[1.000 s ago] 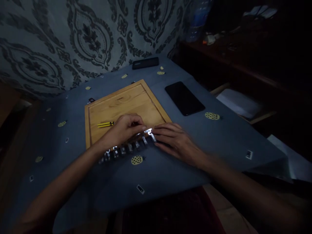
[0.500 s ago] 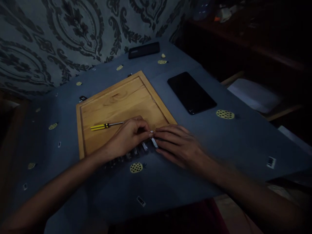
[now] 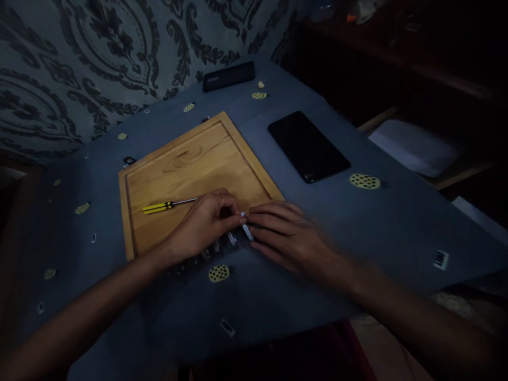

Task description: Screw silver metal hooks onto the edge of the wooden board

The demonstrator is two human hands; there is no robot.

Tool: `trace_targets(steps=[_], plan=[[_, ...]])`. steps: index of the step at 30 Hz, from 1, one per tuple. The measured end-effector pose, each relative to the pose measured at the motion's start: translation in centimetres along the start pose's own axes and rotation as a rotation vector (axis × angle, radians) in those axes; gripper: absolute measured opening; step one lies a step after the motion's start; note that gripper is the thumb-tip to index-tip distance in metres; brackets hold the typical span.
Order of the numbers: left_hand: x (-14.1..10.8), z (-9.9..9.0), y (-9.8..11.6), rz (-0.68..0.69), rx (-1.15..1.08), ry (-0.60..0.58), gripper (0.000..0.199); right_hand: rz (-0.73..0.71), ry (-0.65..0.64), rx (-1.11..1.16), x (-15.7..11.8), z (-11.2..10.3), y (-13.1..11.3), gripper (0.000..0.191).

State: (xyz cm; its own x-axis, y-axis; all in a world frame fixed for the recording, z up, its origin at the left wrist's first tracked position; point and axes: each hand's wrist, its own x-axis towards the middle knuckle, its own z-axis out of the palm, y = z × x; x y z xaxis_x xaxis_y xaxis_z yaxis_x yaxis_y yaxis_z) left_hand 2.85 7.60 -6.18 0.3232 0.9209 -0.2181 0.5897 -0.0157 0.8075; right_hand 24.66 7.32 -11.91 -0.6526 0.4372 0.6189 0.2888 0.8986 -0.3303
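My left hand point(image 3: 204, 222) is closed in a pinch over the near right edge of a wooden board point(image 3: 222, 129). At its thumb tip shows a small whitish piece point(image 3: 243, 214), too small and dim to name. My right hand point(image 3: 288, 235) lies alongside with its fingers stretched out, fingertips against that piece and the left thumb; its thumb is hidden. Between the hands a short pale strip point(image 3: 247, 232) stands out below the piece. Several small metallic parts point(image 3: 217, 246) sit in a row along the board's near edge, partly behind my left forearm. A yellow-and-black screwdriver point(image 3: 159, 207) rests on the board, its tip behind my left hand.
A black phone point(image 3: 307, 145) lies right of the board, and a dark phone case point(image 3: 229, 76) at the back by the patterned wall. Small dark clips point(image 3: 129, 161) show at the board's far edge. A blue pineapple-print cloth point(image 3: 317, 312) covers the table.
The whole view has shifted slightly, with the scene sliding a little left and up. Both hands keep nearly the same pose around the small whitish piece.
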Motion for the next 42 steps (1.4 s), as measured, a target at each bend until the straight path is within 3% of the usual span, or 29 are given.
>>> trace_targets(steps=[19, 21, 25, 27, 29, 31, 34, 38, 42], plan=[[-0.1, -0.5, 0.0, 0.025, -0.033, 0.027, 0.024, 0.001, -0.008, 0.016, -0.2, 0.2, 0.1, 0.019], [-0.6, -1.3, 0.4, 0.04, -0.049, 0.084, 0.024, 0.004, -0.017, 0.027, -0.3, 0.3, 0.1, 0.019], [-2.4, -4.0, -0.1, 0.071, 0.072, 0.322, 0.023, -0.004, -0.026, 0.017, -0.4, 0.3, 0.2, 0.021], [-3.7, -5.7, -1.3, 0.058, 0.269, 0.468, 0.021, -0.014, -0.018, 0.003, -0.4, 0.3, 0.2, 0.021], [-5.0, -7.2, -2.9, 0.018, 0.511, 0.54, 0.029, -0.021, -0.008, -0.007, -0.3, 0.2, 0.2, 0.02], [-6.2, -8.2, -4.4, -0.025, 0.651, 0.525, 0.039, -0.022, -0.007, -0.007, -0.2, 0.1, 0.1, 0.018], [-7.4, -9.0, -6.0, -0.091, 0.677, 0.459, 0.048, -0.013, -0.017, 0.002, 0.0, -0.1, 0.0, 0.015], [-7.9, -9.0, -6.4, -0.18, 0.597, 0.381, 0.044, -0.003, -0.015, 0.008, 0.1, -0.1, -0.2, 0.015], [-7.9, -8.9, -6.3, -0.165, 0.578, 0.36, 0.039, 0.006, -0.028, 0.014, 0.1, -0.1, -0.2, 0.014]])
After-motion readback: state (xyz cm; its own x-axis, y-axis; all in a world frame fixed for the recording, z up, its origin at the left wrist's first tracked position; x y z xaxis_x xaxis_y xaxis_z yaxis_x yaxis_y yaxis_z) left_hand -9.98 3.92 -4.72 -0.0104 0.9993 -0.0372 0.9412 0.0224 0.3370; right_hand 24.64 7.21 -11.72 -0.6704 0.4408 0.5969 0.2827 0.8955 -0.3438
